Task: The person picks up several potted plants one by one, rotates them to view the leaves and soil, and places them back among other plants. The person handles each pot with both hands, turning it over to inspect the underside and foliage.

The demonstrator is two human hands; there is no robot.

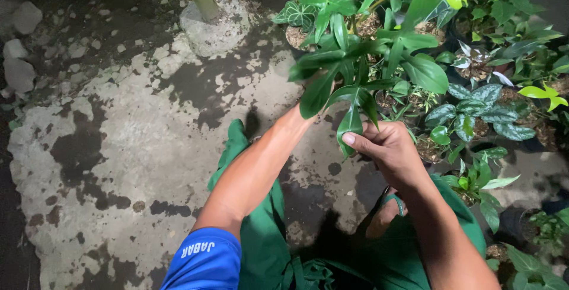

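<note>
A potted plant with long, lobed green leaves (361,47) stands in front of me. My right hand (385,150) pinches a drooping leaf (351,121) between thumb and fingers. My left forearm reaches forward under the foliage; my left hand is hidden behind the leaves near the plant's base, with only the wrist (299,118) showing, so its grip cannot be told. My green trousers (267,248) and a blue sleeve (204,260) fill the bottom of the view.
Several small potted plants with patterned leaves (486,112) crowd the right side. A green pole set in a concrete block (213,20) stands at the top. The ground is wet, patchy concrete (118,165), with loose stones (21,47) at the left.
</note>
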